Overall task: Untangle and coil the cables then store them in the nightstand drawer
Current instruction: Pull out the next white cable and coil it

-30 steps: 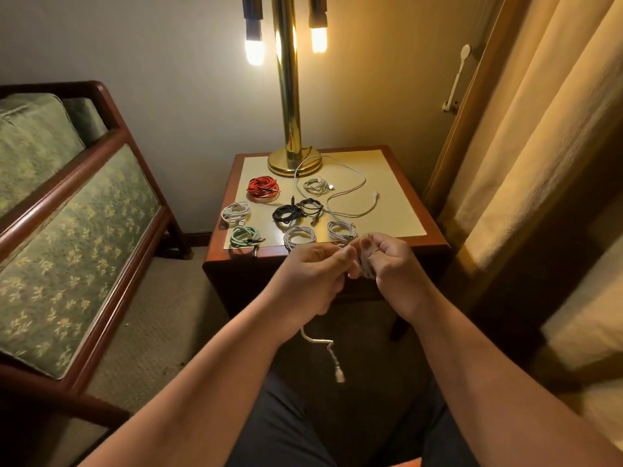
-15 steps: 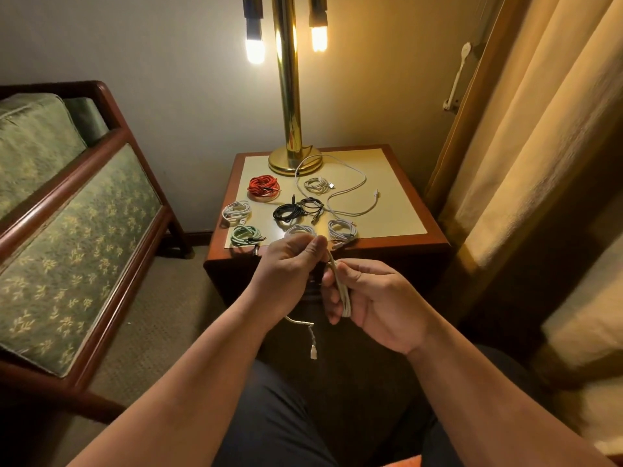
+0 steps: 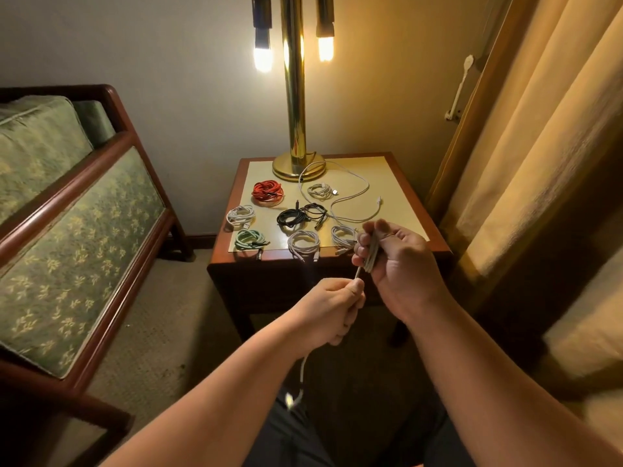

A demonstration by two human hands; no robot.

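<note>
Loops of white cable (image 3: 371, 254) sit gripped in the right hand (image 3: 401, 264), just in front of the tabletop (image 3: 397, 183); the left hand (image 3: 332, 308), lower and further in front of the tabletop, pinches the cable's free run, its plug end dangling below. Other coiled cables (image 3: 268, 193) lie on the tabletop

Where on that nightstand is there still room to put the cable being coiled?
The right strip of the nightstand top, between the loose white cable and the right rim, is bare, up to the lamp base. The left and front are crowded with coiled cables.
</note>
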